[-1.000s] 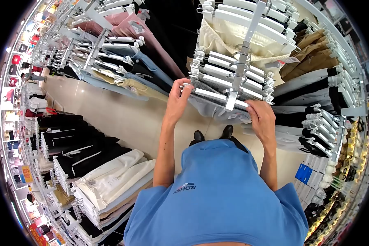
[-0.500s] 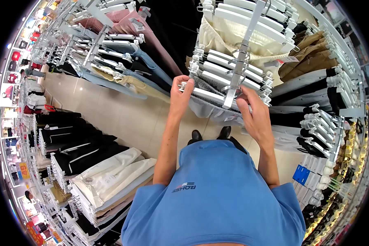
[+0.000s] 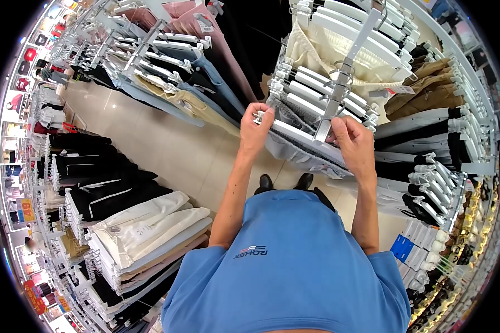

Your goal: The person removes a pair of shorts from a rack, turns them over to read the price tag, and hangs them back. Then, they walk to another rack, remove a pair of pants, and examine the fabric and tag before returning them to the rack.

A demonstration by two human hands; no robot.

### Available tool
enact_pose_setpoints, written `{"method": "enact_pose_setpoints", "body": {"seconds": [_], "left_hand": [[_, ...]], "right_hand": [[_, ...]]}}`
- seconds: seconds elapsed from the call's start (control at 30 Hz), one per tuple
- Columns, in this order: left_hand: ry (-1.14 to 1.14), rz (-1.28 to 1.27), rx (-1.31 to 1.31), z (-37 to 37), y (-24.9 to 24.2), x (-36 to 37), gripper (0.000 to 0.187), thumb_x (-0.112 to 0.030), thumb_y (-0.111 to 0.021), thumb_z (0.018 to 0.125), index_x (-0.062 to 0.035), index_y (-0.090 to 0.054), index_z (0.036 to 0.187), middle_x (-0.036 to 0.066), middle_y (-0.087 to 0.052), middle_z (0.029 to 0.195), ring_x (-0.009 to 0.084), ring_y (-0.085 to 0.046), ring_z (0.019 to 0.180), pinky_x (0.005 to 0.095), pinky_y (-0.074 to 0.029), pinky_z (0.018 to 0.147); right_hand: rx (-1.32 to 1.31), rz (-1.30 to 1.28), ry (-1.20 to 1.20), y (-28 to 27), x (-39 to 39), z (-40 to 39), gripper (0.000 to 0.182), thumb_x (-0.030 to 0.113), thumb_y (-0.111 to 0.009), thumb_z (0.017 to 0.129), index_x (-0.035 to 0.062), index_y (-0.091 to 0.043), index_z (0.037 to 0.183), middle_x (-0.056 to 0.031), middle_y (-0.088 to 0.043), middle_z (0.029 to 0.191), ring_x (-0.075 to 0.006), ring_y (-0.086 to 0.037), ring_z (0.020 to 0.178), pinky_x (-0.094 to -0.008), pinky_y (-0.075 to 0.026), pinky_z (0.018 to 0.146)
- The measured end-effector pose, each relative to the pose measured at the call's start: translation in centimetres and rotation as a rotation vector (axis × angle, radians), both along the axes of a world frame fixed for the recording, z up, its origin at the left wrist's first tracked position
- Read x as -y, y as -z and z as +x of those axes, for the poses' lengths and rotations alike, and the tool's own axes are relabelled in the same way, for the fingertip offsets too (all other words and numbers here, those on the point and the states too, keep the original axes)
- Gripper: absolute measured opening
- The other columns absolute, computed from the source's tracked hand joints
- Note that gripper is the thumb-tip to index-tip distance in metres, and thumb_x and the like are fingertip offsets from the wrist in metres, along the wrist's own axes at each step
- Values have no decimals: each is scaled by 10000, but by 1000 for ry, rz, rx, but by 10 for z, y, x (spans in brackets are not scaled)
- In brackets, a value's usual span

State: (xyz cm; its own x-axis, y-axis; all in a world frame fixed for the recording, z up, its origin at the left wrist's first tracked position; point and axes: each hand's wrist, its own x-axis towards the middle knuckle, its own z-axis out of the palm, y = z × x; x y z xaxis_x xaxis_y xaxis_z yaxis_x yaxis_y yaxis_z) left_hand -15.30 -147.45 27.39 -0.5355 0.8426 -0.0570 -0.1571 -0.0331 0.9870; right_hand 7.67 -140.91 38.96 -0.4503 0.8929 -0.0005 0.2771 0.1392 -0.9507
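My left hand (image 3: pixel 255 131) pinches the left clip end of the front white trouser hanger (image 3: pixel 293 131). Grey trousers (image 3: pixel 303 157) hang from it. Over at the right, my right hand (image 3: pixel 354 145) is closed beside the tip of the metal display arm (image 3: pixel 334 101), at the hanger's hook and right part. Its fingertips are partly hidden, so the exact grip there is hard to see. Behind this hanger, several more white hangers with grey garments sit on the same arm, with cream trousers (image 3: pixel 350 64) further back.
Pink trousers (image 3: pixel 197 28) and blue jeans (image 3: pixel 211 72) hang on the rack to the left. Brown trousers (image 3: pixel 425 91) hang at the right. White trousers (image 3: pixel 144 227) lie on the lower-left rack. Tiled floor (image 3: pixel 166 141) runs between the racks.
The view has shifted, so the racks appear further right. My right hand has drawn its fingers together by the arm's tip. My left hand keeps its pinch on the hanger's end.
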Motion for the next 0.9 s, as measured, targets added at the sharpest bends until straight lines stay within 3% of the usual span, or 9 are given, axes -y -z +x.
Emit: {"method": "enact_pose_setpoints", "body": {"seconds": [0.37,0.57,0.67,0.87,0.9], "left_hand": [[-16,1,-46,6,-5,5,178,-196,-670,944,-48,-577,980,-51,-547,793,23,-468,713,203,-405,624],[255,157,65,-16,1,24,606,-451,-690,936,-54,-500,1353,-14,-600,952,68,-534,871,234,-424,773],[350,236,77,-24,4,35,695,-411,-711,928,-25,-428,1432,9,-633,1040,89,-569,948,247,-438,839],[513,-141,188,-18,41,63,576,-187,-780,871,-22,-523,1360,10,-659,1179,104,-596,1075,270,-452,961],[510,-195,192,-16,47,66,476,-137,-780,863,-28,-595,1288,2,-669,1171,102,-601,1070,286,-457,965]], "right_hand": [[-42,-158,-79,-5,-7,2,416,364,-609,1004,-30,-669,883,-49,-669,776,-103,-629,700,-248,-524,672],[-75,-163,-92,6,-11,3,424,376,-582,1019,-26,-666,914,-47,-658,790,-96,-623,707,-242,-527,679],[-79,-139,-85,11,-13,4,429,377,-573,1024,-26,-655,903,-48,-658,793,-96,-625,708,-241,-526,674],[-83,-122,-85,12,-13,3,446,385,-557,1031,-26,-639,878,-48,-652,789,-95,-621,701,-238,-523,665],[-80,-119,-89,12,-13,3,449,387,-554,1032,-26,-638,877,-47,-650,788,-94,-620,698,-237,-522,663]]}}
